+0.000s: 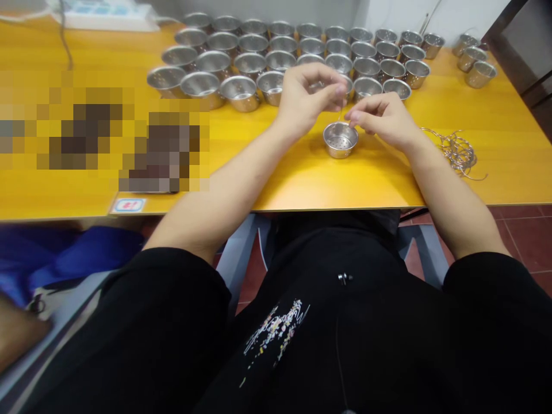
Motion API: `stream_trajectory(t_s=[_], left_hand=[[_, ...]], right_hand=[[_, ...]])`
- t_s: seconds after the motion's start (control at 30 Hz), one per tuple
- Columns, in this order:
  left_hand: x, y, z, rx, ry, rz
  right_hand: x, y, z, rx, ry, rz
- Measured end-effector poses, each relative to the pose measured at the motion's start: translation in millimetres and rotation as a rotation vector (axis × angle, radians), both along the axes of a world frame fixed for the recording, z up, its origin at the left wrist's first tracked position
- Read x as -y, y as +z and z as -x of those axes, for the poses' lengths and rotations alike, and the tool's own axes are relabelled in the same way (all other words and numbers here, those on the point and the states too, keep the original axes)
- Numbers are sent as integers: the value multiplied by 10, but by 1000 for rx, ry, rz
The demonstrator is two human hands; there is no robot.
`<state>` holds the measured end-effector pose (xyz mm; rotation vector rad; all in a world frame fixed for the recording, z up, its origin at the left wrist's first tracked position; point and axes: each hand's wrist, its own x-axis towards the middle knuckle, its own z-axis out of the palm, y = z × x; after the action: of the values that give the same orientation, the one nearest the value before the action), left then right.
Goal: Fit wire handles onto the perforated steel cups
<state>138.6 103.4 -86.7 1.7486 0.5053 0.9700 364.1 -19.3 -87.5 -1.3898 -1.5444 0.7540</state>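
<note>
A small metal cup (340,150) with holes in its bottom stands upright on the yellow table. My left hand (308,95) is above its far rim, thumb and fingers pinched on a thin wire (340,113) that hangs toward the cup. Beside the rim on the right, my right hand (386,118) is also closed in a pinch at this wire, its fingertips close to the left ones. Whether the wire is hooked through the cup is too fine to tell. A tangled pile of thin metal wires (459,152) lies right of my right forearm.
Several rows of similar metal cups (239,92) fill the table's far side, with a few more cups (480,73) at the far right. A white power strip (112,16) lies at the back left. Blurred-out items (161,155) lie left of my left arm, near a label (129,205).
</note>
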Motion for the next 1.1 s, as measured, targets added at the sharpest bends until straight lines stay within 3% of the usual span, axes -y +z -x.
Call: stream_trajectory(t_s=[0.13, 0.4, 0.57, 0.73, 0.9, 1.1], left_hand=[[28, 15, -22, 27, -18, 7], [-133, -114, -54, -88, -128, -166], [-108, -65, -29, -111, -130, -177], [-172, -20, 76, -186, -283, -258], [-357, -158, 179, -379, -433, -162], [-420, -260, 161, -464, -527, -311]], right_hand=[[39, 61, 108, 5, -27, -49], [52, 47, 154, -43, -34, -48], [77, 125, 221, -38, -72, -23], [97, 205, 251, -86, -90, -19], [60, 159, 152, -130, -120, -54], [27, 77, 40, -165, -98, -47]])
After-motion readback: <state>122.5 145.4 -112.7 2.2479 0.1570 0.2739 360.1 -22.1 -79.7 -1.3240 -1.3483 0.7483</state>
